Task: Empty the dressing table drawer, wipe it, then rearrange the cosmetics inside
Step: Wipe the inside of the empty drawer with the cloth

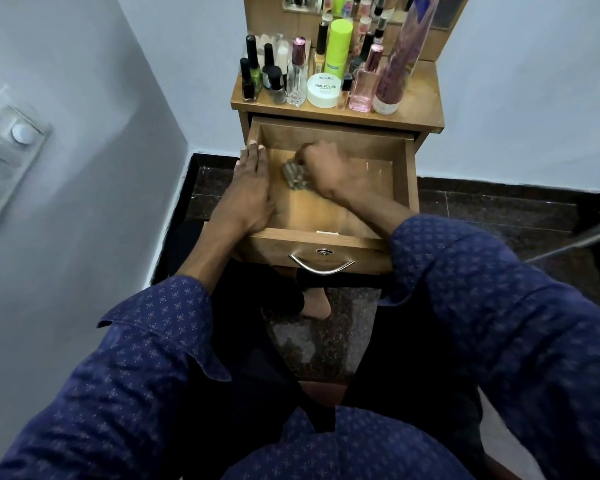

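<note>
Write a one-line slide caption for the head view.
Right hand wipes the emptied drawer with a cloth; left hand rests on its side wall, cosmetics on the tabletop.

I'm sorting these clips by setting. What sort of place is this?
Probably a bedroom or dressing corner at home: a small wooden dressing table crowded with cosmetics, its drawer pulled open, and a wall switchboard beside it.

Right hand [329,168] motion-blurred, hiding most of cloth [294,175]; mirror [361,5] cropped by top edge
</note>
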Motion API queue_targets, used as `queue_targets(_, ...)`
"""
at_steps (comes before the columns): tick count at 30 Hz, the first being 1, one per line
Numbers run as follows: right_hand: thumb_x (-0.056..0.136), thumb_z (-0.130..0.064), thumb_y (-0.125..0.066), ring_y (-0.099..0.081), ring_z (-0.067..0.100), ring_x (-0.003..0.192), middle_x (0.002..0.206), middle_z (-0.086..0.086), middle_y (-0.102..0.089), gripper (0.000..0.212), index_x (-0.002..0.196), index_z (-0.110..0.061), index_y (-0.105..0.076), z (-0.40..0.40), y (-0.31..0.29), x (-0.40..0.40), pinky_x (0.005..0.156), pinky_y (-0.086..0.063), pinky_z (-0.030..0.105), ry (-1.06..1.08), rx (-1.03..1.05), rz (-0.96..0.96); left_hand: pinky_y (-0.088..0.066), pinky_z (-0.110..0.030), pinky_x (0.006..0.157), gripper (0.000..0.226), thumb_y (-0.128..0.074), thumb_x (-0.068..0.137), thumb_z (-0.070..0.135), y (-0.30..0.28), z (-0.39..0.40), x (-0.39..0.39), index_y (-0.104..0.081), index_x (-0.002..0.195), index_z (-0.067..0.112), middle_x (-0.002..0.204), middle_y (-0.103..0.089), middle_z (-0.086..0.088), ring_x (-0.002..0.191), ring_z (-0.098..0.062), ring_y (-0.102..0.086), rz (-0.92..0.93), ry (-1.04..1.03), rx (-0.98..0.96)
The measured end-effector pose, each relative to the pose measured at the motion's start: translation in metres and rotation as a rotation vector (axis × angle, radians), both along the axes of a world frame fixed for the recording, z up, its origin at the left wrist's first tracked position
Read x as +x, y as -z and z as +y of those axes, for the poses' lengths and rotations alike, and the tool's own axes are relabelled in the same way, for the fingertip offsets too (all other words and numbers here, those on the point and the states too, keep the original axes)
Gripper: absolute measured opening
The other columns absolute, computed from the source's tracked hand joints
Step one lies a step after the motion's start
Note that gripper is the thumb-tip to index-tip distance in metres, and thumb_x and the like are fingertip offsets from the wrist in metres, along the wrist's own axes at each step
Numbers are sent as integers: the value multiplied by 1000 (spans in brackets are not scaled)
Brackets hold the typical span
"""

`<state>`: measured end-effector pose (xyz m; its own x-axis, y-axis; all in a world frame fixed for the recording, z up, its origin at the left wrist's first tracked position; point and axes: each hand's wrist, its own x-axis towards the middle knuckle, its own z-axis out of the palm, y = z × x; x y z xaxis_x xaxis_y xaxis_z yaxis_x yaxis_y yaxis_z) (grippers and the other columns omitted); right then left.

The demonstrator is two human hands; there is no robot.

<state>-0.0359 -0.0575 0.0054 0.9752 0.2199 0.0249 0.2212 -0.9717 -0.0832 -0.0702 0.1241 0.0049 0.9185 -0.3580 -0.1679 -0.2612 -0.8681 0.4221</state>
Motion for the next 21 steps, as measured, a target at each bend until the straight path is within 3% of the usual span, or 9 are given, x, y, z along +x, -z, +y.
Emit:
queue_targets(7, 102, -5, -51, -65, 36, 117, 126, 18, -67, 26, 124, -8, -65, 38, 2, -3, 92, -51, 43, -21, -63, -86, 4, -40, 131, 94, -53, 94, -3, 5, 2, 4, 9, 165, 0, 173, 18, -19, 161, -33, 16, 3, 19, 21)
queue_targets(10, 104, -3, -43, -65, 36, 107, 117, 20, -67, 26, 117, -1, -66, 10, 6, -9, 84, -49, 42, 3, -92, -92, 4, -39, 130, 92, -51, 96, -2, 5, 4, 4, 11, 165, 1, 173, 19, -19, 161, -32, 17, 1, 20, 34)
queue_targets(14, 108, -17, -48, -66, 23, 87, 92, 8, -65, 21, 103, -9, -66, -48, 6, -19, 70, -53, 33, 117, -30, -94, 5, -38, 130, 90, -50, 97, -3, 4, 3, 4, 11, 164, 0, 172, 20, -19, 161, -32, 17, 10, 21, 22)
queue_targets(17, 105, -11, -53, -71, 29, 90, 99, 15, -70, 19, 105, -2, -69, -77, 5, -30, 77, -59, 37, 237, -38, -83, 1, -40, 131, 89, -50, 99, -1, 4, 4, 4, 9, 165, 0, 173, 17, -19, 161, -33, 15, 6, 13, 10)
queue_targets(21, 106, -5, -47, -72, 34, 95, 104, 20, -72, 24, 106, 3, -70, -75, 0, -36, 74, -53, 35, 284, -90, -67, 0, -40, 131, 85, -47, 99, -1, 1, 4, 0, 7, 165, -1, 174, 15, -19, 162, -33, 13, 10, 6, -14)
